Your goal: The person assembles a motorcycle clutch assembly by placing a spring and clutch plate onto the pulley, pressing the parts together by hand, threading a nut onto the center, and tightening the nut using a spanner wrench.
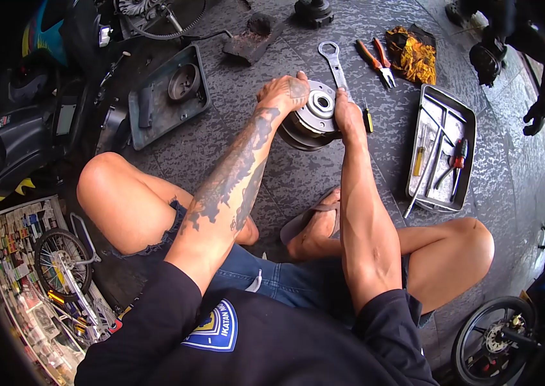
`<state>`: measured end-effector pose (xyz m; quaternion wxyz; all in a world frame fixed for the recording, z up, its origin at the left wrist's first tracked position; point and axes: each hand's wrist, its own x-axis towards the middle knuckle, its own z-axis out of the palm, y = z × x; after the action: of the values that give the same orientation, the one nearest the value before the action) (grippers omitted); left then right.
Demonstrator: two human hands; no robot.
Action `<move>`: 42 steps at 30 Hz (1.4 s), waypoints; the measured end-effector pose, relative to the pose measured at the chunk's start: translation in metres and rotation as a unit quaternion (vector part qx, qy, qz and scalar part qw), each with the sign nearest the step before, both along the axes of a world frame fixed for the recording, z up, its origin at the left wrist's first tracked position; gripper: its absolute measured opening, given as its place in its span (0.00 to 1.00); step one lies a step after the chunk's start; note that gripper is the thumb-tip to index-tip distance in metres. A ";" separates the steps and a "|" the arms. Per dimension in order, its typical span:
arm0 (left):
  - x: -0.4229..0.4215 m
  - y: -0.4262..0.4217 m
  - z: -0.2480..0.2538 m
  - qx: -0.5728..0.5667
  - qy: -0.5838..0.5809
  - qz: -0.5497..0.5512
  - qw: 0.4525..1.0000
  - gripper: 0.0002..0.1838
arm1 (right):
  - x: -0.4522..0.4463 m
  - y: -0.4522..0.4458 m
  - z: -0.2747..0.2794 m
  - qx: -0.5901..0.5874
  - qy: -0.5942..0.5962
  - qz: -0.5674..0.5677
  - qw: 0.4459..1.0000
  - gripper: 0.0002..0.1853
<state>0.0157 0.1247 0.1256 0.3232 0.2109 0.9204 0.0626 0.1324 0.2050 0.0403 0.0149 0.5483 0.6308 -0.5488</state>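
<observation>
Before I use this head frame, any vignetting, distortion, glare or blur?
Head view: black vignette rounds the corners; fisheye curves the printed sheet at lower left; pale sheen on the floor at right; co-worker's hand reads near-black; round metal part looks fairly sharp.

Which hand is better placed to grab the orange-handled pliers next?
Right hand, likely: it's nearer the orange-handled pliers, on their side of the round metal part. The left hand is at the opposite edge.

Soft, even light; pale sheen on floor (507, 138) at right; edges bowed, corners black; centre fairly sharp.
</observation>
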 end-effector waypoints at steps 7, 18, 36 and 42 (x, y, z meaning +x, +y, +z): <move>-0.005 -0.007 -0.008 0.019 -0.001 -0.005 1.000 0.38 | -0.003 -0.005 0.003 0.004 0.001 -0.002 1.000 0.43; -0.005 -0.047 -0.037 0.613 0.018 0.189 0.767 0.28 | -0.023 -0.044 0.103 0.377 0.176 -0.063 0.907 0.26; -0.016 -0.054 -0.035 0.663 0.026 0.204 0.720 0.28 | -0.037 -0.057 0.093 0.378 0.363 -0.133 0.841 0.19; -0.027 -0.032 -0.063 0.312 0.074 0.071 0.945 0.31 | -0.021 -0.047 0.020 0.174 0.122 -0.117 0.970 0.30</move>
<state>-0.0114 0.0927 0.0628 0.1673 0.2389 0.8889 0.3533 0.1117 0.1584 0.0606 -0.2223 0.5412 0.6450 -0.4915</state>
